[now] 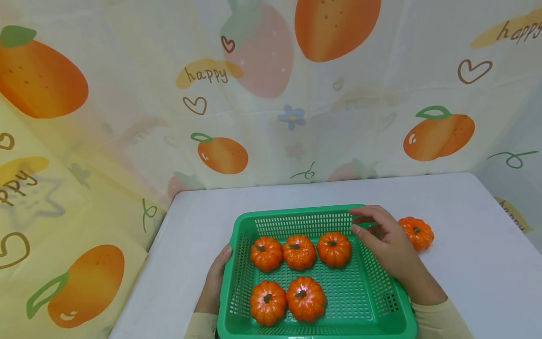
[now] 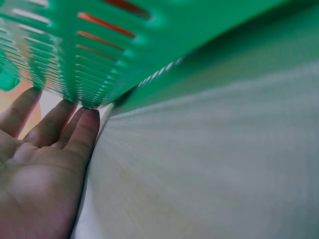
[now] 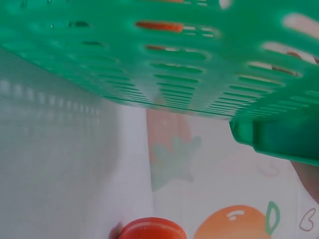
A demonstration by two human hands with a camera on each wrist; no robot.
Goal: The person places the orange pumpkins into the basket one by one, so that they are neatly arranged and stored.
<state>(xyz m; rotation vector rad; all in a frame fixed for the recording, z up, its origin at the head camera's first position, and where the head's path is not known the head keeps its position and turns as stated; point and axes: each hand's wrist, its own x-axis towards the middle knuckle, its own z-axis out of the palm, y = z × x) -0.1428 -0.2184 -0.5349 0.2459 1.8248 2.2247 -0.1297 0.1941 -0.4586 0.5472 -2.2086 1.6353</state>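
A green plastic basket (image 1: pixel 296 211) with slotted walls stands on the white table. Inside lie several small orange pumpkins: three in the back row, such as the one at the right end (image 1: pixel 334 249), and two in front, one of them a glossy pumpkin (image 1: pixel 306 299). My left hand (image 1: pixel 217 270) rests against the basket's left outer wall; in the left wrist view its extended fingers (image 2: pixel 50 122) touch the slotted side. Over the right rim hovers my right hand (image 1: pixel 391 245), fingers loosely bent and nothing between them. Just beyond it sits another pumpkin (image 1: pixel 417 234) on the table, partly hidden by the hand.
The white table (image 1: pixel 474 245) extends to both sides of the basket. Behind it hangs a curtain (image 1: pixel 338 103) printed with fruit, hearts and words, which also runs along the left side. Bare slotted floor (image 1: pixel 345 301) shows in the basket's front right part.
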